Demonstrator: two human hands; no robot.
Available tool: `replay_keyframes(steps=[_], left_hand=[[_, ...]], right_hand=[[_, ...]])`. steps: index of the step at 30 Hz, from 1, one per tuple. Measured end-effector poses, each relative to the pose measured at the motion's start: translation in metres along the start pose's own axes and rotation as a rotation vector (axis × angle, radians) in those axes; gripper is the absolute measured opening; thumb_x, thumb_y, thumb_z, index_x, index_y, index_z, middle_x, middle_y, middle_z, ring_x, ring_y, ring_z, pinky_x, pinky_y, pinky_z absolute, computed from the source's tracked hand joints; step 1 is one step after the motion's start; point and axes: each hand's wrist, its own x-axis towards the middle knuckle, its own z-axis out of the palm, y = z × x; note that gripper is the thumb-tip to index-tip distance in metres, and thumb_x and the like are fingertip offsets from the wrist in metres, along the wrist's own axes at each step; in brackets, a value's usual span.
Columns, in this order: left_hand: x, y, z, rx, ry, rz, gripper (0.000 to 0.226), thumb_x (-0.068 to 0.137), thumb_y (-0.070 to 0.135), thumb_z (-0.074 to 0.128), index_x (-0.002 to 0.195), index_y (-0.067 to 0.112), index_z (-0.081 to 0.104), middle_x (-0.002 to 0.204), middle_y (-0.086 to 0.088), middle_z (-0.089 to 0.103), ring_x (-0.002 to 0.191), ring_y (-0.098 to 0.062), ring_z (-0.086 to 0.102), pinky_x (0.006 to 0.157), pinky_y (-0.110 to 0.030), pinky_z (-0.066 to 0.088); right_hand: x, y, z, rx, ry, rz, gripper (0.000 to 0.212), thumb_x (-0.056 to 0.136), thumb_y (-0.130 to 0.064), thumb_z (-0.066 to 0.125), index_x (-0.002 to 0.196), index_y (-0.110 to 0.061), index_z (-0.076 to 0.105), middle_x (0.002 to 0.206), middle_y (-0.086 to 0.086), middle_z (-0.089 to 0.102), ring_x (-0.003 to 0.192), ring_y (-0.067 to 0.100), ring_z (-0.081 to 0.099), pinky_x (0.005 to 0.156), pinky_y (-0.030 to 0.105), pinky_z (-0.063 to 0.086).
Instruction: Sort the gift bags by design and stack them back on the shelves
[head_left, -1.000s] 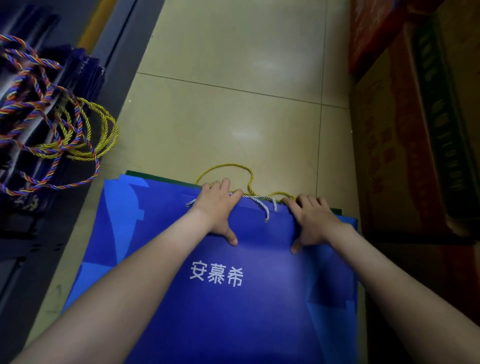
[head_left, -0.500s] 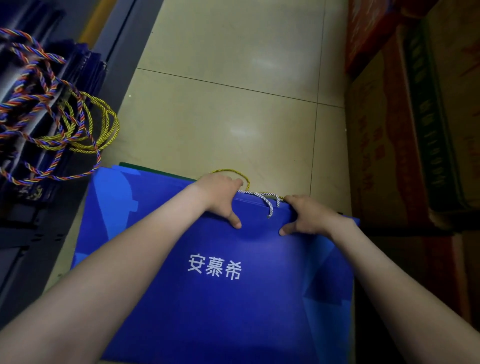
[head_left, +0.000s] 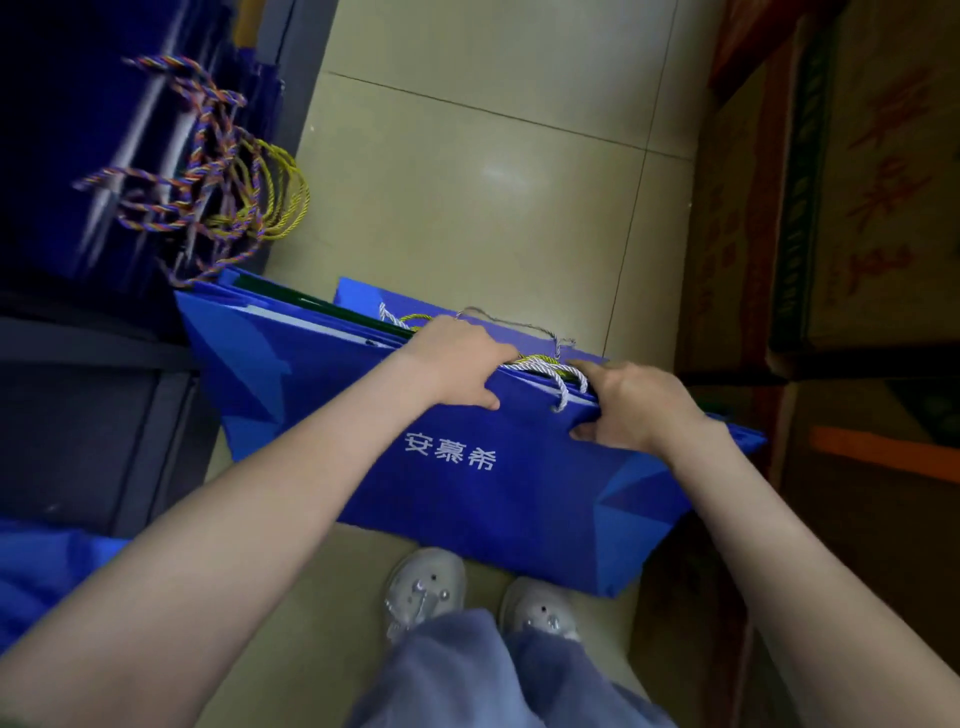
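So the bundle of gift bags (head_left: 467, 493) is held upright in the middle, over the floor (head_left: 467, 182), just ahead of the shoes (head_left: 426, 587). Its top edge is gripped by the left hand (head_left: 457, 364) and right hand (head_left: 628, 405), side by side, with the cord handles (head_left: 550, 371) bunched between them. The shelf unit (head_left: 78, 441) is parked on the left, right against the bundle's left end. More bags (head_left: 78, 156) are stacked on it further back, cords (head_left: 208, 171) hanging off the edge. Cardboard boxes (head_left: 857, 208) are piled along the right.

Left hand (head_left: 457, 364) fingertips hidden behind gift bags (head_left: 498, 499) (shelved bags (head_left: 93, 156) blurred).
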Motion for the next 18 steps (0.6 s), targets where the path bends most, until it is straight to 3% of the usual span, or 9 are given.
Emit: replay_keyframes(steps=[2,5,10,12,13,15,17,18], left_hand=[[-0.026,0.010,-0.003,0.020,-0.003,0.010,0.051,0.090,0.051,0.054,0.131,0.023,0.043,0.107,-0.006,0.065,0.100,-0.030,0.060,0.065,-0.031,0.035],[-0.061,0.029,0.000,0.028,-0.016,0.007,0.044,0.093,0.047,0.051,0.126,0.019,0.042,0.102,-0.006,0.066,0.094,-0.031,0.062,0.057,-0.031,0.032],[-0.124,0.057,0.001,0.008,-0.031,0.031,0.042,0.097,0.037,0.048,0.133,0.018,0.036,0.113,-0.008,0.060,0.107,-0.029,0.056,0.069,-0.035,0.040],[-0.142,0.067,-0.001,0.005,-0.050,0.022,0.038,0.097,0.029,0.048,0.130,0.015,0.038,0.115,-0.009,0.059,0.108,-0.029,0.055,0.076,-0.035,0.042],[-0.148,0.071,-0.001,0.000,-0.046,0.021,0.037,0.095,0.025,0.052,0.128,0.012,0.042,0.113,-0.009,0.060,0.107,-0.029,0.056,0.078,-0.036,0.043],[-0.164,0.077,-0.003,0.008,0.032,0.038,0.039,0.074,0.023,0.075,0.107,0.009,0.058,0.093,-0.010,0.065,0.087,-0.028,0.064,0.070,-0.033,0.048],[-0.180,0.080,-0.001,-0.011,0.123,0.069,0.042,0.038,0.016,0.090,0.072,0.010,0.064,0.061,-0.007,0.060,0.056,-0.027,0.061,0.049,-0.027,0.046],[-0.188,0.083,-0.001,-0.023,0.147,0.079,0.039,0.035,0.012,0.088,0.066,0.011,0.063,0.055,-0.007,0.056,0.049,-0.027,0.058,0.045,-0.026,0.044]], right_hand=[[-0.021,-0.012,-0.004,0.031,-0.022,-0.023,0.060,0.081,-0.051,0.063,0.130,-0.023,0.045,0.123,0.003,0.056,0.114,0.025,0.051,0.085,0.033,0.042],[-0.051,-0.032,0.001,0.056,-0.012,-0.058,0.054,0.084,-0.048,0.060,0.127,-0.021,0.041,0.123,0.002,0.055,0.109,0.027,0.054,0.076,0.031,0.038],[-0.107,-0.060,0.006,-0.067,-0.001,-0.141,0.048,0.092,-0.038,0.053,0.134,-0.022,0.035,0.116,0.002,0.061,0.099,0.030,0.062,0.063,0.030,0.036],[-0.124,-0.070,0.012,-0.089,0.066,-0.156,0.051,0.083,-0.035,0.065,0.127,-0.018,0.045,0.105,0.003,0.065,0.092,0.028,0.065,0.060,0.028,0.038],[-0.132,-0.075,0.014,-0.099,0.115,-0.167,0.055,0.069,-0.034,0.078,0.117,-0.017,0.055,0.090,0.003,0.067,0.078,0.026,0.067,0.053,0.026,0.039],[-0.148,-0.085,0.017,-0.103,0.160,-0.140,0.060,0.035,-0.029,0.092,0.088,-0.017,0.066,0.059,-0.001,0.059,0.049,0.021,0.060,0.038,0.018,0.030],[-0.162,-0.093,0.016,-0.076,0.227,-0.147,0.057,0.031,-0.023,0.092,0.081,-0.018,0.065,0.055,-0.002,0.054,0.044,0.020,0.056,0.037,0.017,0.023],[-0.169,-0.096,0.013,-0.062,0.242,-0.152,0.057,0.033,-0.022,0.092,0.082,-0.017,0.063,0.058,-0.001,0.054,0.046,0.021,0.057,0.038,0.017,0.024]])
